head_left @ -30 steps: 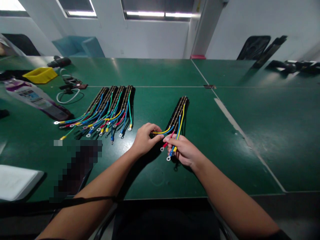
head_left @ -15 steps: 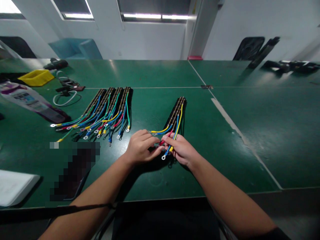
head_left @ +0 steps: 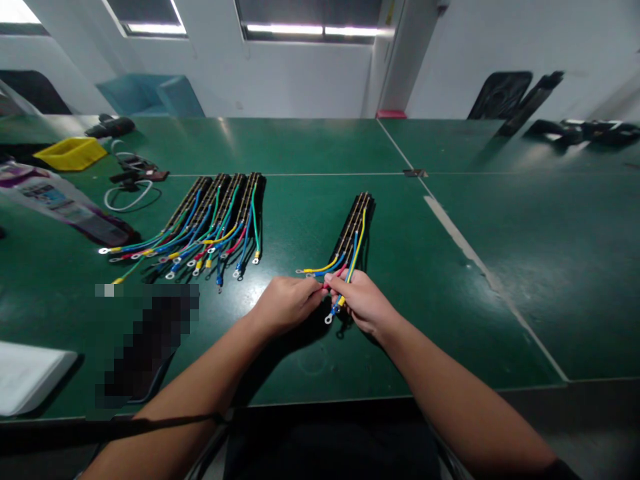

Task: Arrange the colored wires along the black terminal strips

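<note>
A long black terminal block [head_left: 353, 225] lies slanted on the green table, with coloured wires at its near end. My left hand [head_left: 286, 304] is closed, its thumb and fingertips pinching the end of the red wire [head_left: 341, 271]; the wire's tip is hidden. Close beside it, my right hand [head_left: 369, 301] is closed around the same red wire and a yellow wire [head_left: 359, 247] and blue wire. Below the right fingers a silver ring terminal [head_left: 329, 319] sticks out. Another yellow wire [head_left: 323, 268] and a blue one curve left, outside my grip, ending in ring terminals.
Several wired terminal blocks [head_left: 233, 203] lie side by side at the left, ring terminals toward me. Around them are a plastic packet [head_left: 65, 203], a yellow tray [head_left: 70, 155], a white cable [head_left: 131, 200], a pixelated dark object [head_left: 150, 347] and a white box [head_left: 33, 377].
My left hand has lowered slightly and its fingers have closed in on the red wire's end. The loose yellow and blue wires at left sit a little lower. My right hand has barely moved.
</note>
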`<state>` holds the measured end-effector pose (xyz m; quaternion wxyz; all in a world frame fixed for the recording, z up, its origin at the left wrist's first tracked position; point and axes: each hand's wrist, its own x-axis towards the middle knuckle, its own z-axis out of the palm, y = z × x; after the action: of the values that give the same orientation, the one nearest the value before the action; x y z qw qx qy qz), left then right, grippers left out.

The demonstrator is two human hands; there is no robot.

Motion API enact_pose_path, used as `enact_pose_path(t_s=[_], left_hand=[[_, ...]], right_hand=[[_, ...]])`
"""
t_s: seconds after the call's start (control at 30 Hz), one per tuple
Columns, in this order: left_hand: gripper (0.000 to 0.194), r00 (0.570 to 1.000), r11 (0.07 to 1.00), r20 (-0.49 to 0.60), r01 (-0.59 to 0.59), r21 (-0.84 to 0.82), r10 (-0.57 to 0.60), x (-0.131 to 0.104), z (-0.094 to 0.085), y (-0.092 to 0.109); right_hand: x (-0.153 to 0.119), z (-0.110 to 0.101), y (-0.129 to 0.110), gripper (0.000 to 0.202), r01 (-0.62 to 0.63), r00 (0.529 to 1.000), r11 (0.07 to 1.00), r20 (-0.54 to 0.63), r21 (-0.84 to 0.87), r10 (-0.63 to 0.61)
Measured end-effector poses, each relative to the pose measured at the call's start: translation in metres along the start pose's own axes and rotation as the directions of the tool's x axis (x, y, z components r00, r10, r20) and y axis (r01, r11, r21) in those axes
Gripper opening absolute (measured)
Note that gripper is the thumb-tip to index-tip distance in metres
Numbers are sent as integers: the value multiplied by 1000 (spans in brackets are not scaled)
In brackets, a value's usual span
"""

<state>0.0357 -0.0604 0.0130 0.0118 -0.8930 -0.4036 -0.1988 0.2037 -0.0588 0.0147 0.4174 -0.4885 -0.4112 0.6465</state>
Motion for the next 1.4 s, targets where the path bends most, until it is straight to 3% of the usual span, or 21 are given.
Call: enact_pose_path(t_s=[0.13, 0.33, 0.57, 0.77, 0.97, 1.1, 1.4], left_hand=[[26, 998, 1000, 62, 14, 24, -16, 1, 0, 0], [27, 995, 992, 13, -97, 86, 97, 1, -1, -2], [32, 997, 988, 73, -39, 153, 28, -1, -1, 2], [33, 997, 991, 61, -57, 122, 50, 0, -2, 1], [32, 998, 993, 59, 0, 117, -7, 2, -3, 4], [27, 997, 997, 67, -41, 68, 37, 1, -3, 4], [19, 989, 980, 50, -143, 138, 137, 0, -6, 5]], right_hand=[[0, 0, 1, 19, -15, 1000, 999, -16, -33, 14], [0, 1, 0, 19, -7, 1000, 999, -30, -46, 5], [-2, 1, -2, 16, -109, 994, 994, -5, -16, 109], [-5, 0, -2, 14, -95, 995, 992, 22, 78, 93], [-6, 0, -1, 10, -125, 992, 988, 28, 93, 123], [-5, 2, -2, 8, -140, 990, 988, -5, 57, 141], [-1, 6, -4, 11, -147, 988, 987, -64, -57, 144]])
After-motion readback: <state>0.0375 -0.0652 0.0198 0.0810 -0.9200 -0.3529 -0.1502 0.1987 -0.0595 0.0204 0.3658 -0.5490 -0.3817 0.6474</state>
